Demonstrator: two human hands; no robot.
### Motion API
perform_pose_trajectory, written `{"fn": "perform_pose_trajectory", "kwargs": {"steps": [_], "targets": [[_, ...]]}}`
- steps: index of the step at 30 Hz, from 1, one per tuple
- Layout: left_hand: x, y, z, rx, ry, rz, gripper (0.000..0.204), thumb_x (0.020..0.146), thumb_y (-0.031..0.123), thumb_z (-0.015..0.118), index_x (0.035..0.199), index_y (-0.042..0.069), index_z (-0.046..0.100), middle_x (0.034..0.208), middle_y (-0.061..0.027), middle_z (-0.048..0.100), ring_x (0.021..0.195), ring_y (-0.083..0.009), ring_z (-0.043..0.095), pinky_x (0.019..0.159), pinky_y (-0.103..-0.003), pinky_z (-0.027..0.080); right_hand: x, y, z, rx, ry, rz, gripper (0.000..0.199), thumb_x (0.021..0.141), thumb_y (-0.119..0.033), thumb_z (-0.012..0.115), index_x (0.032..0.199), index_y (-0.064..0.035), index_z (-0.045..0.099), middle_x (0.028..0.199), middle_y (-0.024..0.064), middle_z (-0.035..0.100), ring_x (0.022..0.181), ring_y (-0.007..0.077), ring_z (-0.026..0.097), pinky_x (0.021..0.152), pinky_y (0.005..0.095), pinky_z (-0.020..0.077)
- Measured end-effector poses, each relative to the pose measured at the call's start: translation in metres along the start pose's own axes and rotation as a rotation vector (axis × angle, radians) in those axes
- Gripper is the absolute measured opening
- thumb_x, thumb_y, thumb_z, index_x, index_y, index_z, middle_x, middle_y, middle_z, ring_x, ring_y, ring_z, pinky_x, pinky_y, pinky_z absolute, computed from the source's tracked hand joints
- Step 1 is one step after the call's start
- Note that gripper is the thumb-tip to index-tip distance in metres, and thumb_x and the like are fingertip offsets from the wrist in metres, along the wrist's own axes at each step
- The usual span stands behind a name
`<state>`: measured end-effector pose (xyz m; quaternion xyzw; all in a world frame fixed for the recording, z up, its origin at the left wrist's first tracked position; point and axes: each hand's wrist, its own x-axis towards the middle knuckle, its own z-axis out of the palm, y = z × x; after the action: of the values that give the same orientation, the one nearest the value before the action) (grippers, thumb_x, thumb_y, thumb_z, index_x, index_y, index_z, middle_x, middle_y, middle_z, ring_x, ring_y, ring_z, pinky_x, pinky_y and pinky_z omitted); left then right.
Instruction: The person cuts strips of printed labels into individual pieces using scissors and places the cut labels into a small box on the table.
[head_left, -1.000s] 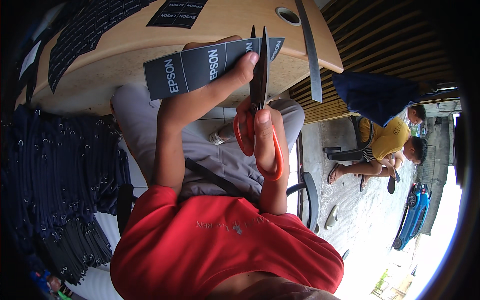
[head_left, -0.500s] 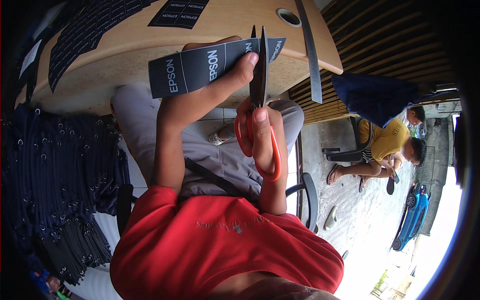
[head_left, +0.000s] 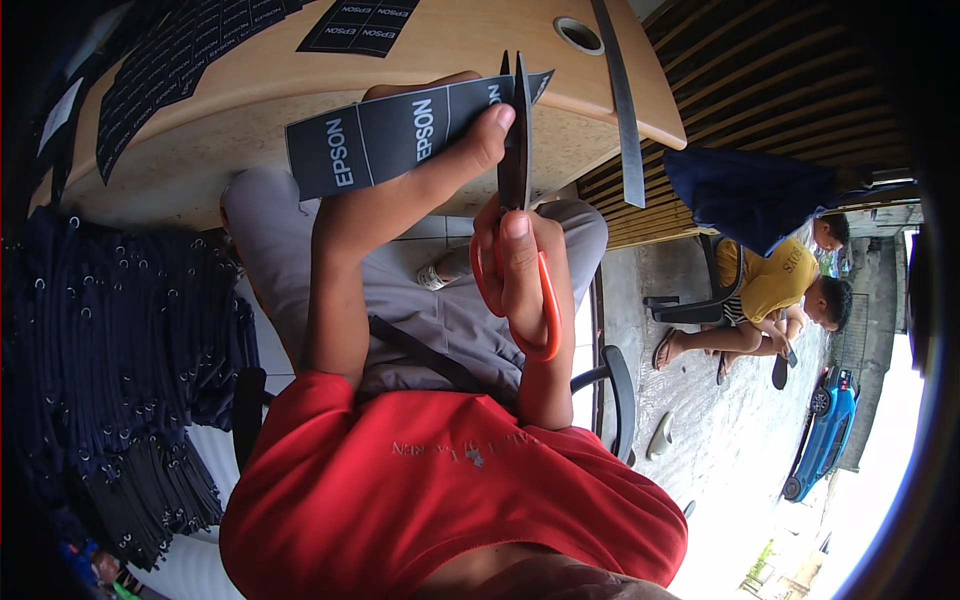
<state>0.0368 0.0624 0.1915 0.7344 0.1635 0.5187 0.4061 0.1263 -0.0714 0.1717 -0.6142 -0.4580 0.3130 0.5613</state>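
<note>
My left hand (head_left: 465, 150) is closed on a dark grey strip of printed labels (head_left: 385, 145), thumb on the near face and the other fingers mostly hidden behind it. My right hand (head_left: 520, 265) grips scissors (head_left: 516, 165) by their orange-red handles, with the blades pointing away from me. The blades are nearly together across the strip, just right of my left thumb. A small end of the strip shows beyond them, bent away. Whether that end is fully cut through I cannot tell.
On the wooden desk (head_left: 470, 40) lie a small label sheet (head_left: 358, 27), larger label sheets (head_left: 190, 65) and a long dark strip (head_left: 622, 110) overhanging the edge. Many dark straps with metal rings (head_left: 130, 320) are piled at left. Two people sit at right, near a blue car (head_left: 825, 435).
The scissor blades have drawn closer together. The strip has shifted slightly left, and its right end beyond the blades has turned away, showing less of its face.
</note>
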Motion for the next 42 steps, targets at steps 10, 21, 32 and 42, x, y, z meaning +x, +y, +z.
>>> {"fn": "perform_pose_trajectory", "kwargs": {"steps": [10,21,32,42], "targets": [[0.0,0.001,-0.003,-0.001,-0.076,-0.097,0.024,0.084,0.024,0.073,0.087,0.001,0.069,0.066,-0.004,0.064,0.058,-0.0105,0.059,0.057,-0.026,0.046,-0.001,0.001,0.0,-0.02,0.019,-0.001,0.049,0.101,-0.037,0.044,0.071,0.0011,0.048,0.052,0.0059,0.042,0.05,0.0154,0.039,0.049,0.032,0.0334],[0.001,0.007,-0.004,-0.01,-0.043,-0.091,0.023,0.085,0.024,0.072,0.087,0.001,0.069,0.07,-0.0043,0.064,0.061,-0.0089,0.058,0.06,-0.025,0.047,-0.002,0.0,0.001,-0.011,0.04,-0.008,0.048,0.101,-0.035,0.045,0.069,0.0011,0.048,0.052,0.0047,0.041,0.05,0.0135,0.037,0.048,0.0315,0.0322],[0.018,-0.011,0.025,-0.576,-0.106,-0.039,0.065,0.094,0.052,0.028,0.131,0.001,0.044,0.12,-0.018,0.056,0.103,-0.025,0.055,0.081,-0.035,0.046,-0.006,-0.006,0.002,0.076,-0.019,0.048,0.049,0.101,-0.036,0.045,0.069,0.0014,0.046,0.052,0.0031,0.039,0.051,0.0106,0.034,0.048,0.0309,0.0308],[0.007,-0.013,0.03,-0.942,-0.118,-0.223,0.056,0.1,0.048,0.029,0.125,0.001,0.045,0.085,-0.0038,0.043,0.084,-0.0165,0.047,0.072,-0.037,0.043,-0.006,-0.006,0.003,0.085,-0.035,0.047,0.049,0.101,-0.035,0.045,0.068,0.0017,0.046,0.051,0.0053,0.039,0.05,0.0133,0.033,0.048,0.0324,0.0324]]}}
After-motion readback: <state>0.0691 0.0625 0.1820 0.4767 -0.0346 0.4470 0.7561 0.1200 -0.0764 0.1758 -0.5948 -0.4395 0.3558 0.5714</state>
